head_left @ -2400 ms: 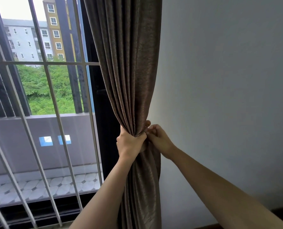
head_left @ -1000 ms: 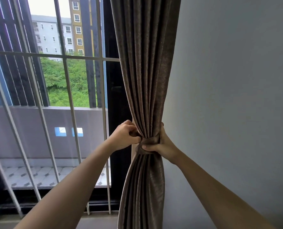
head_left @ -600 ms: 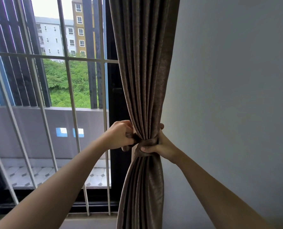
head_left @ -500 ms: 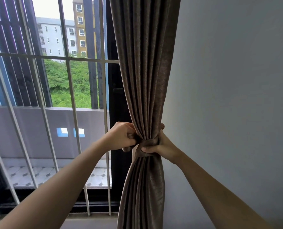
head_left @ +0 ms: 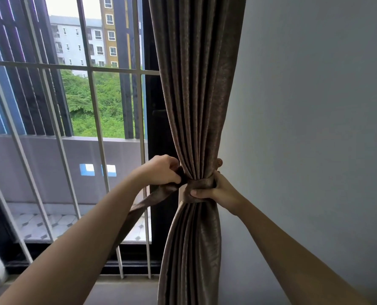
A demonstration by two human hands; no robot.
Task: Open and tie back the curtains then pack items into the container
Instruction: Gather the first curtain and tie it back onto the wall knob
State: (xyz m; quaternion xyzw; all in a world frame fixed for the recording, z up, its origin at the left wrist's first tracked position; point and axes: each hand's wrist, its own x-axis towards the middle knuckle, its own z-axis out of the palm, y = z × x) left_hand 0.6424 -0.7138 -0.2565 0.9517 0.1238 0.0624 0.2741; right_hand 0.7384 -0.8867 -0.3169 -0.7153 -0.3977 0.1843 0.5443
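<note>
By wall (head_left: 304, 106), tieback (head_left: 202, 183) between fingers (head_left: 197, 193)

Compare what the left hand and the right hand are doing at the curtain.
The left hand is fisted left of the curtain, pulling the tie-back's loose tail sideways; the right hand clamps the wrapped band, thumb in front. The left grips strap only; the right presses on the gathered curtain. Both hold the same tie-back.

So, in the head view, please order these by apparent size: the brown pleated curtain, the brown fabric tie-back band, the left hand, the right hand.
1. Brown pleated curtain, clearly the largest.
2. Brown fabric tie-back band with its loose tail.
3. Left hand and right hand: they look alike, so unranked.
</note>
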